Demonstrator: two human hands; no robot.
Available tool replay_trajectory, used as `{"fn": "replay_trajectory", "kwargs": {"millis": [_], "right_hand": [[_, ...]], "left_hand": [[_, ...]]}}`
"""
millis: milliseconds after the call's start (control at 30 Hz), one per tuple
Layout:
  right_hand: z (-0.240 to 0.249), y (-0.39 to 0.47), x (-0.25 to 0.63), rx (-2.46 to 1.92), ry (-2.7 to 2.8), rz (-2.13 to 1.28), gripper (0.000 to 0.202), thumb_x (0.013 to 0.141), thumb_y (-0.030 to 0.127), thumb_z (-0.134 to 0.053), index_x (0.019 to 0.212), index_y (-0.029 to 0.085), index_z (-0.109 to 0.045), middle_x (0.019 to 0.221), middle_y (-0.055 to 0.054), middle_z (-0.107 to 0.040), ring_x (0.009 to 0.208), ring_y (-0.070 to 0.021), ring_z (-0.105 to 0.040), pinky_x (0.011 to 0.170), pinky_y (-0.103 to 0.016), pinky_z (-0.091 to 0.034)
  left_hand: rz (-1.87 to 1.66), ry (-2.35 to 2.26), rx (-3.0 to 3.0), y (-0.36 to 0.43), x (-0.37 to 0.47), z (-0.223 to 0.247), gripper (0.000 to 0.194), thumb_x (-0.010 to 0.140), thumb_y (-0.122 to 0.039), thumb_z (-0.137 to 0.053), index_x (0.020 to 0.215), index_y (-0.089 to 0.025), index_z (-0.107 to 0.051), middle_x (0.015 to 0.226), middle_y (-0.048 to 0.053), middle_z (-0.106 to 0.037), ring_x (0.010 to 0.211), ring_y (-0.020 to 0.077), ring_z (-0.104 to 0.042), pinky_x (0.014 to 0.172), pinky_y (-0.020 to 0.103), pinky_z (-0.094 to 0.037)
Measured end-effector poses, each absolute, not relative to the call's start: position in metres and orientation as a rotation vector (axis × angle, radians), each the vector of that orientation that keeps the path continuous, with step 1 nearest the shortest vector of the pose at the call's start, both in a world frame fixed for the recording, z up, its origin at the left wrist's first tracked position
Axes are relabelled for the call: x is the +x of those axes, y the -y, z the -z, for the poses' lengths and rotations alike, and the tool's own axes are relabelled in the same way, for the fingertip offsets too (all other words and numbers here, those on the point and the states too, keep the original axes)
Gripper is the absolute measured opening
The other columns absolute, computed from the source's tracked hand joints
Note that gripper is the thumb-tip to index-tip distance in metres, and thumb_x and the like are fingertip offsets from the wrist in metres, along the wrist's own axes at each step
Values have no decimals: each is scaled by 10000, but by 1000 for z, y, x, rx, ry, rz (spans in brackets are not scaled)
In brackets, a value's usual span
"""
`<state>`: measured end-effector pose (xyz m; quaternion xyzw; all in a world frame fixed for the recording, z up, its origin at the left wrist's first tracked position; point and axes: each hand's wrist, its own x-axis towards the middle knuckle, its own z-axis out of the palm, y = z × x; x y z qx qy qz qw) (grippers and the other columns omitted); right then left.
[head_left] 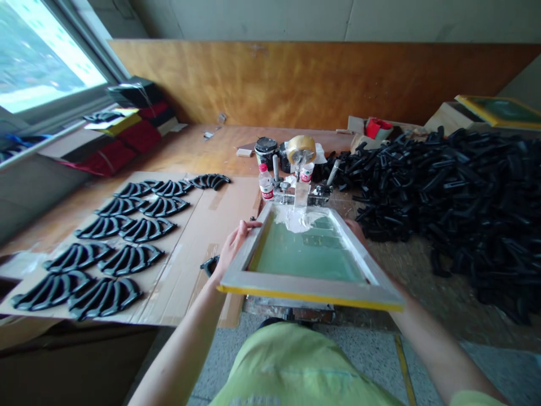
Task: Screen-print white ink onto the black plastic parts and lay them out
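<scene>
A screen-printing frame (313,282) with green mesh and a grey rim hangs raised and tilted before me. White paste lies at the far end of its mesh. My left hand (233,243) is closed at the frame's left side, its fingertips against the rim. On the opposite side, my right hand (355,229) shows only in part beside the rim; its fingers are hidden. Beyond the frame, a metal clamp (321,194) carries a roll of tape (301,148). One black ribbed part (209,265) peeks out beside my left wrist.
Black fan-shaped parts (105,299) lie in rows on cardboard (169,287) at left. Loose black pieces (456,186) form a large heap at right. Behind the frame stand a bottle (266,183) and a black-lidded tub (265,150). A wooden board (296,84) rises at the back.
</scene>
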<state>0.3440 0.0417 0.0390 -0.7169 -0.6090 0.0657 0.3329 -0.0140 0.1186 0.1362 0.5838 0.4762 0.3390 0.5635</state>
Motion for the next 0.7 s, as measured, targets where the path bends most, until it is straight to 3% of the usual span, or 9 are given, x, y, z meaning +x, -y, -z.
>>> {"fn": "replay_trajectory", "kwargs": {"millis": [33, 133, 233, 300, 433, 700], "right_hand": [[-47, -46, 352, -1902, 1514, -117, 361, 878, 189, -374, 946, 94, -716, 918, -90, -703, 886, -178, -631, 837, -302, -518], [-73, -73, 348, -1867, 1473, 18, 315, 842, 187, -517, 1118, 155, -665, 1159, -129, -622, 1023, -233, -607, 924, -401, -490], [-88, -113, 313, -1738, 1728, 59, 514, 779, 208, -659, 1278, 187, -540, 1331, -134, -480, 1185, -272, -508, 1014, -426, -421], [-88, -135, 287, -1753, 1934, -2, 444, 777, 191, -664, 1208, 170, -558, 1220, -135, -550, 1131, -270, -527, 972, -400, -433], [-74, -136, 258, -1914, 2166, -143, 122, 827, 138, -540, 920, 161, -615, 921, -100, -659, 894, -221, -590, 806, -304, -444], [-85, -73, 260, -1442, 2598, -263, 215, 729, 53, -523, 858, 181, -637, 865, -57, -662, 841, -200, -586, 725, -279, -411]], "left_hand": [[-730, -1136, 1358, -113, -19, -125, 582, 830, -650, -456, 1094, -178, -670, 830, 29, -655, 675, 147, -569, 593, 238, -449], [-627, -1143, 1247, -99, -25, -85, 621, 775, -595, -585, 1246, -190, -590, 849, 29, -664, 666, 143, -576, 569, 225, -439], [-618, -1182, 1179, -93, -22, -48, 775, 736, -547, -645, 1404, -218, -431, 790, 6, -651, 627, 141, -580, 545, 223, -433], [-624, -1216, 1192, -92, -20, -32, 786, 739, -539, -640, 1423, -227, -407, 758, -9, -638, 608, 133, -575, 544, 221, -431], [-623, -1235, 1227, -93, -20, -17, 728, 764, -545, -613, 1393, -215, -454, 785, 4, -655, 637, 142, -593, 576, 232, -444], [-615, -1228, 1230, -93, -21, -14, 702, 782, -556, -594, 1379, -207, -474, 868, 40, -686, 761, 182, -631, 665, 257, -475]]}}
